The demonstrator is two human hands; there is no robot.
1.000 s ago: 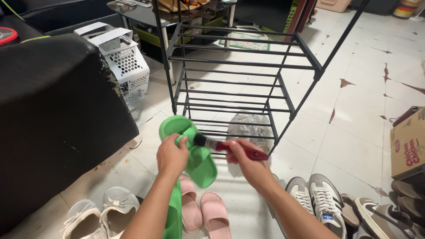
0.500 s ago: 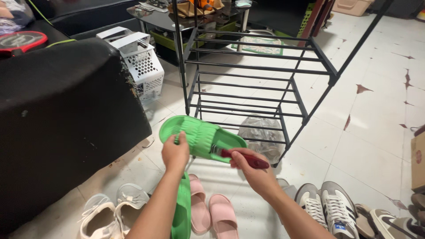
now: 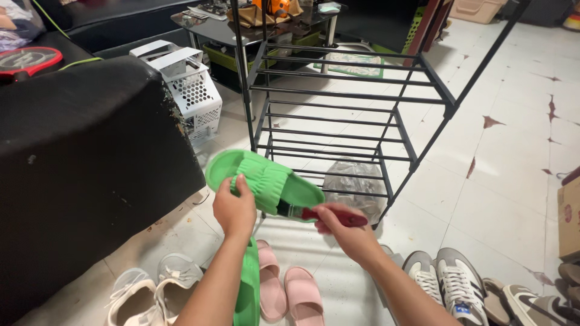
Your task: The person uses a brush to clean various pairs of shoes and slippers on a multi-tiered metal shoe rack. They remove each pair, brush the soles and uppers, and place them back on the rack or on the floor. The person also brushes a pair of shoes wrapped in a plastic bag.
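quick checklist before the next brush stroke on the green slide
1. Left hand grips the green slide: ok.
2. Right hand holds the red-handled brush: ok.
3. Bristles touching the slide's edge: ok, though partly hidden.
4. Slide held above the floor, apart from the pink slides: ok.
5. Second green slide within reach below the left forearm: ok.
6. Black rack shelves free of shoes: ok; a clear plastic bag lies at its base.
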